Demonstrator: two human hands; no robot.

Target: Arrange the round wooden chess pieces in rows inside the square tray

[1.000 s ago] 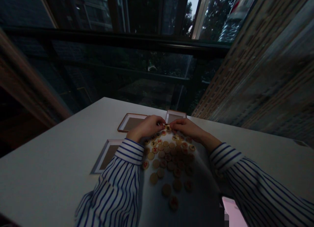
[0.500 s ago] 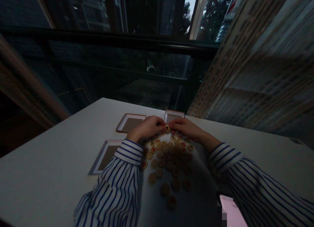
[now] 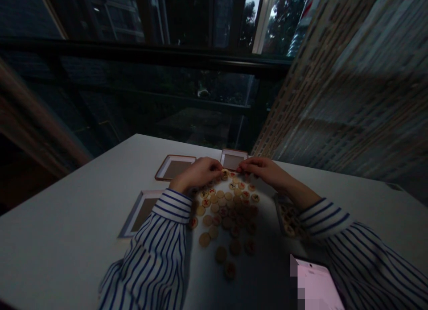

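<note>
Round wooden Chinese chess pieces [image 3: 228, 196], some showing red or black characters and others plain, lie scattered over the white table between my arms. At the far side of the spread, my left hand [image 3: 203, 171] pinches one chess piece with a black character [image 3: 225, 173] between thumb and fingertips. Just to its right, my right hand [image 3: 262, 169] hovers with thumb and fingers pressed together; whether a piece sits in them is hidden. A red-marked chess piece [image 3: 233, 174] lies between the two hands.
Shallow open trays stand at the far left [image 3: 162, 171], near left [image 3: 129, 221] and back [image 3: 234, 151]. Under my right forearm is a tray of chess pieces [image 3: 289, 218]. A lit phone [image 3: 317, 283] lies at the near right. A dark railing [image 3: 150, 55] and window lie beyond the table [image 3: 83, 203].
My right hand has moved right, away from the piece in my left hand, widening the gap between them. The tray of pieces beneath my right forearm shows more. The view has shifted slightly.
</note>
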